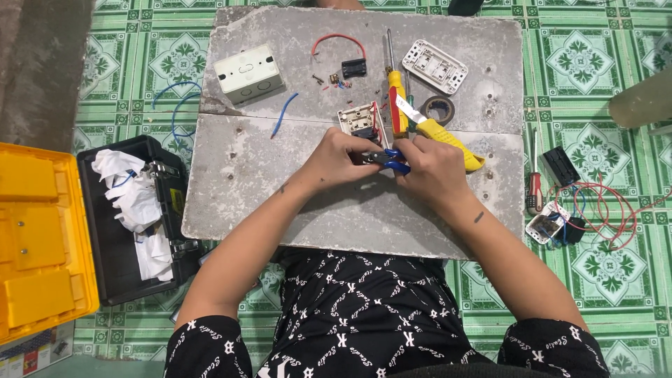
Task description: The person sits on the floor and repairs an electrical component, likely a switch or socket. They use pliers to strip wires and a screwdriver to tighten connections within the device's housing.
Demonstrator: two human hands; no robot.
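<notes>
We're over a grey slab [280,182] lying on green patterned floor tiles [602,63], both hands meeting near its middle

Left hand [341,157] is curled shut around something small; we can't tell what it pinches, fingers hide it. Right hand [434,168] is closed on blue-handled pliers [392,161], with the handles poking out toward the left hand and the tool's tip hidden between the hands

Just above the hands, touching or nearly so: an opened white switch module [360,119] with dark insides and red wiring

Beside it to the right:
- yellow-handled screwdriver [395,91], shaft pointing away from us
- yellow utility knife [441,131], blade out, lying diagonally, its tail end right by the right hand
- roll of black tape [439,108] just behind the knife

Farther up the slab:
- white surface box [248,73] at upper left
- short blue wire piece [285,113] near it
- red wire loop [339,40] with a small black part [353,68] under it, tiny bits scattered alongside
- white switch frame [434,66] at upper right

Off the slab: open black and yellow toolbox [63,231] at left with crumpled white paper [136,203] inside, loose blue wire [175,112] on the tiles, red-handled screwdriver [535,189] and a tangle of red and blue wires [595,210] on another switch part at right
</notes>
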